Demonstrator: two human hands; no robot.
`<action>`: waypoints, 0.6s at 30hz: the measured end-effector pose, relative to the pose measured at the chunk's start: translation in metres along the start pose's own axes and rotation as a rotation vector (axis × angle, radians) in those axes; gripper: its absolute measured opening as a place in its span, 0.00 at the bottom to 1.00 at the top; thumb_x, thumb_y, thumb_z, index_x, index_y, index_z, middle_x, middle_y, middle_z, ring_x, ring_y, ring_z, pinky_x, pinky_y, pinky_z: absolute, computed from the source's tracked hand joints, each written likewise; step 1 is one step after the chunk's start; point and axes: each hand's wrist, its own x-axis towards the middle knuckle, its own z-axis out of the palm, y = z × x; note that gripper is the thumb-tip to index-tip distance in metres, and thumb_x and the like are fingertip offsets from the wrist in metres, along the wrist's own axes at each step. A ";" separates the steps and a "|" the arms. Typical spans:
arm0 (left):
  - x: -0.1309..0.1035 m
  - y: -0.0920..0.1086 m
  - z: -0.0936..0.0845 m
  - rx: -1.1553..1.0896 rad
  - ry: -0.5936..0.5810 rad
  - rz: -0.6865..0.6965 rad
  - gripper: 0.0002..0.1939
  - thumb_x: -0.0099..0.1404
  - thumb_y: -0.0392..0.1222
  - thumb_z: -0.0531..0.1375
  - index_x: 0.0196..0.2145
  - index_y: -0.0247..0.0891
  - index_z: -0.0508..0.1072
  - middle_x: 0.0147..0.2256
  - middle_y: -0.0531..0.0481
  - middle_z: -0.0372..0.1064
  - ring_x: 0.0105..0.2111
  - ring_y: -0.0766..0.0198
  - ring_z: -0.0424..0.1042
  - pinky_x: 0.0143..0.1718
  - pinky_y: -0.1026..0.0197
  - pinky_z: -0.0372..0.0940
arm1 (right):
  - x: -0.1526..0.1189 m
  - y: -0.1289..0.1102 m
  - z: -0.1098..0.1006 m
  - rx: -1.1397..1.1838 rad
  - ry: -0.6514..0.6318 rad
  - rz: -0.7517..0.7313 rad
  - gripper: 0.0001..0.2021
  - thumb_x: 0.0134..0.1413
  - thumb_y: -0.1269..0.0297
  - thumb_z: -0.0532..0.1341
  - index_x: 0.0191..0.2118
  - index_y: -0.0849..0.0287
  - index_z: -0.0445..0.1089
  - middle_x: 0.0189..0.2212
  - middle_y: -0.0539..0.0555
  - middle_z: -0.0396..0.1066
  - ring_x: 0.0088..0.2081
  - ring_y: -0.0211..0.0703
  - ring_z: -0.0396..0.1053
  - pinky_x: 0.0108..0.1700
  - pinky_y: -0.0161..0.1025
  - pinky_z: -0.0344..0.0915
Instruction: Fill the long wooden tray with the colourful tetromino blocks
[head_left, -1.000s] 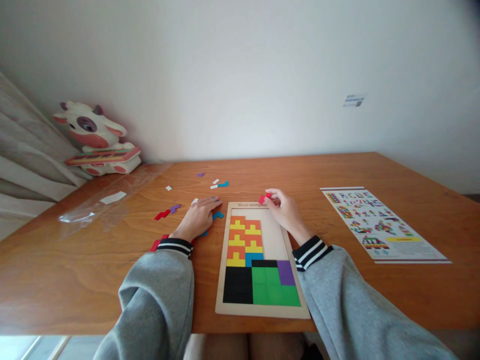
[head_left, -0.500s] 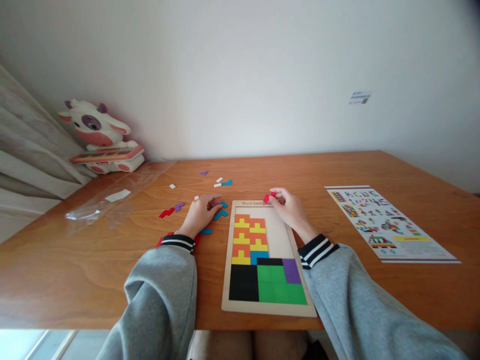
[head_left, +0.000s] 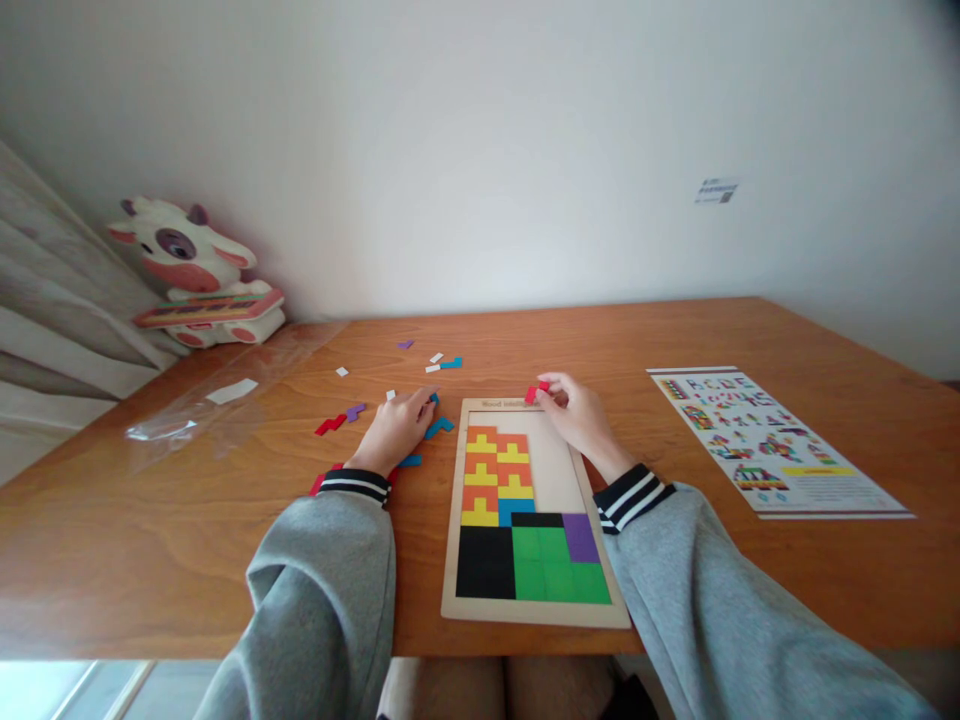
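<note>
At the top edge of the wooden puzzle tray point(head_left: 451, 575), my right hand point(head_left: 576, 415) pinches a red puzzle piece point(head_left: 532, 394) between thumb and fingers. My left hand point(head_left: 397, 430) is left of the tray, its fingertips closed on a blue puzzle piece point(head_left: 435, 398) that they partly cover. Just below those fingers lies another blue piece point(head_left: 439, 428), and a third blue piece point(head_left: 410, 461) is beside the wrist. Orange and yellow pieces point(head_left: 481, 468) fill the tray's upper left; black, green, purple and blue ones fill its lower part. Bare board point(head_left: 551, 465) shows at upper right.
Red pieces point(head_left: 331, 425), a purple piece point(head_left: 355, 412) and several white and blue pieces point(head_left: 451, 363) are scattered left and behind. A clear plastic bag point(head_left: 172, 428) lies by a cow toy keyboard point(head_left: 210, 310). On the right is a printed pattern sheet point(head_left: 772, 440).
My left fingers have come down onto the upper blue piece, which now shows less and sits closer to the hand. My right hand keeps the red piece in nearly the same place.
</note>
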 end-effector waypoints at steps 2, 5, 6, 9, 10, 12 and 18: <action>0.000 0.000 0.000 -0.033 0.002 0.003 0.17 0.67 0.39 0.55 0.52 0.39 0.72 0.39 0.46 0.78 0.38 0.57 0.77 0.40 0.59 0.69 | 0.000 0.000 0.000 -0.002 -0.004 0.002 0.13 0.55 0.62 0.60 0.46 0.58 0.72 0.34 0.55 0.76 0.30 0.41 0.71 0.38 0.42 0.68; -0.001 0.003 0.002 -0.164 0.051 0.037 0.18 0.64 0.37 0.57 0.51 0.39 0.72 0.40 0.47 0.77 0.36 0.61 0.76 0.40 0.61 0.70 | 0.000 -0.002 -0.001 -0.005 -0.011 0.004 0.13 0.55 0.63 0.60 0.46 0.58 0.72 0.34 0.54 0.76 0.29 0.41 0.71 0.37 0.41 0.68; -0.001 0.005 0.003 -0.209 0.082 0.045 0.18 0.63 0.36 0.57 0.51 0.39 0.72 0.40 0.47 0.76 0.35 0.62 0.76 0.39 0.62 0.70 | 0.000 -0.002 -0.002 -0.007 -0.014 0.001 0.13 0.55 0.63 0.60 0.46 0.58 0.72 0.34 0.54 0.76 0.30 0.41 0.71 0.37 0.41 0.67; -0.001 0.014 0.004 -0.317 0.188 0.046 0.15 0.63 0.36 0.57 0.48 0.38 0.74 0.39 0.47 0.74 0.32 0.65 0.75 0.38 0.62 0.70 | 0.000 -0.004 -0.003 -0.015 -0.015 -0.016 0.12 0.55 0.63 0.60 0.44 0.58 0.71 0.33 0.54 0.76 0.30 0.41 0.71 0.37 0.41 0.67; -0.001 0.017 0.004 -0.348 0.209 0.052 0.14 0.63 0.36 0.57 0.46 0.38 0.75 0.39 0.48 0.75 0.32 0.65 0.75 0.38 0.62 0.70 | -0.001 -0.004 -0.003 -0.017 -0.012 -0.019 0.11 0.55 0.62 0.60 0.43 0.58 0.71 0.32 0.53 0.76 0.30 0.42 0.71 0.37 0.41 0.67; -0.002 0.022 0.004 -0.396 0.227 0.075 0.10 0.64 0.38 0.58 0.41 0.39 0.76 0.38 0.48 0.75 0.34 0.64 0.74 0.39 0.61 0.70 | -0.001 -0.004 -0.003 -0.019 0.003 -0.010 0.10 0.55 0.61 0.61 0.41 0.57 0.71 0.32 0.53 0.76 0.30 0.42 0.71 0.37 0.41 0.67; -0.002 0.033 0.004 -0.704 0.188 -0.070 0.14 0.61 0.47 0.63 0.42 0.38 0.76 0.34 0.49 0.76 0.32 0.63 0.75 0.35 0.61 0.72 | 0.000 -0.003 -0.003 -0.038 0.034 0.030 0.08 0.53 0.59 0.62 0.36 0.56 0.69 0.31 0.53 0.76 0.31 0.42 0.72 0.36 0.40 0.67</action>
